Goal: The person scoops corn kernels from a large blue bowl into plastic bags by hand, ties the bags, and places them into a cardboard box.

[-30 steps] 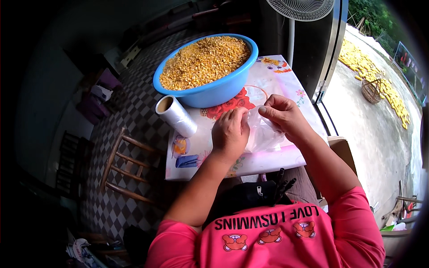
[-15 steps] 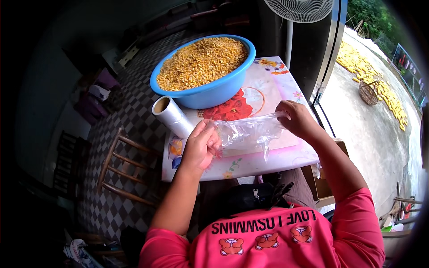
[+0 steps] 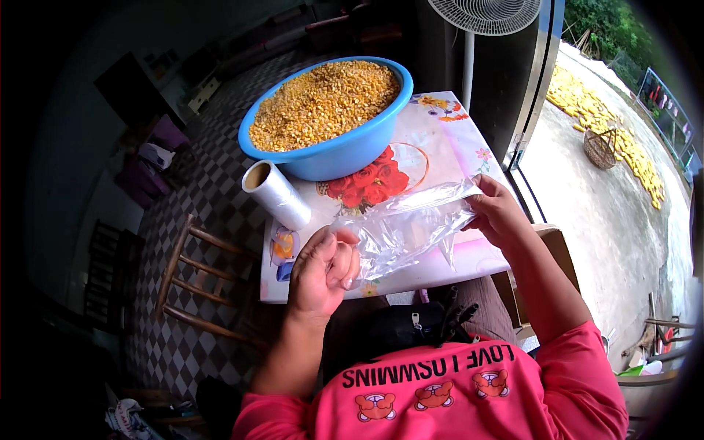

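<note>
A clear plastic bag stretches between my two hands above the near part of the table. My left hand is closed on its left end, fingers curled in. At the bag's right end, my right hand pinches the film near the upper corner. A roll of clear plastic bags lies tilted on the table beyond my left hand, its brown core facing up and left. Behind it stands a wide blue basin, heaped with loose yellow corn kernels.
The table has a flowered cover. A wooden chair stands to its left on the checkered floor. A white fan is at the far right corner. Beyond the doorway, corn cobs and a wicker basket lie on concrete. A cardboard box sits at right.
The bag is spread wider and hangs lower. My left hand has moved down and nearer to me; my right hand has shifted slightly right and down.
</note>
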Tool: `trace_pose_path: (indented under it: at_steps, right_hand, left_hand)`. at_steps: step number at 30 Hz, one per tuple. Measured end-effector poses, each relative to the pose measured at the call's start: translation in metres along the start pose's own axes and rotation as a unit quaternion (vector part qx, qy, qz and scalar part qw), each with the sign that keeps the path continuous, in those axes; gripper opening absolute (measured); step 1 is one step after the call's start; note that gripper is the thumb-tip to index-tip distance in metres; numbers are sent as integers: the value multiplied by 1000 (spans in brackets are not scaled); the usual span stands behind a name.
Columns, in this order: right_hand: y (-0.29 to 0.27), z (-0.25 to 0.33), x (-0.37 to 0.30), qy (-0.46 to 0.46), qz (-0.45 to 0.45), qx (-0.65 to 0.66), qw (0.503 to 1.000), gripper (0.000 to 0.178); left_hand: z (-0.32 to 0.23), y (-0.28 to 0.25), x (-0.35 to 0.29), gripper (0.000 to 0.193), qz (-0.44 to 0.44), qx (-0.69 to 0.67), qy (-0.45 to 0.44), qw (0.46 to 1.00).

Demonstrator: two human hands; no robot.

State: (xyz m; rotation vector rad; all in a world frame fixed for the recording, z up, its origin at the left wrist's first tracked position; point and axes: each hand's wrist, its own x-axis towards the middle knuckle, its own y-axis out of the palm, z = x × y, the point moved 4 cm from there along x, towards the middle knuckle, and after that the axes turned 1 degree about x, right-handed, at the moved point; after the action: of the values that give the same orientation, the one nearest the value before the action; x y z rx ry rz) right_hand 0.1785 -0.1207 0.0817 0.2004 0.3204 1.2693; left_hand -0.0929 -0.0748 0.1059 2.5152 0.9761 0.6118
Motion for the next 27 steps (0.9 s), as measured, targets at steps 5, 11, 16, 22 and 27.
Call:
trace_pose_path:
  at_steps: [5,11,16,22,27]
  right_hand:
    - [11,7,-20,-6,110,179,978,32]
    - [32,35,-55,-59,126,189,972,28]
    - [43,55,-72,-145,135,89,976,26]
    - [38,51,-49,-197,77,-36,977,25]
    - [39,56,-51,-148,116,-19,982,32]
  left_hand:
    - [-17,24,-11,39,-67,76,13,995]
    - [-47,62,-34,45,-43,163,92,981]
    - [-65,79,-47,43,-39,242,157,957]
    - [-55,67,-30,38,-65,163,101,979]
    - [-50,61,-29,41,-127,192,113,967]
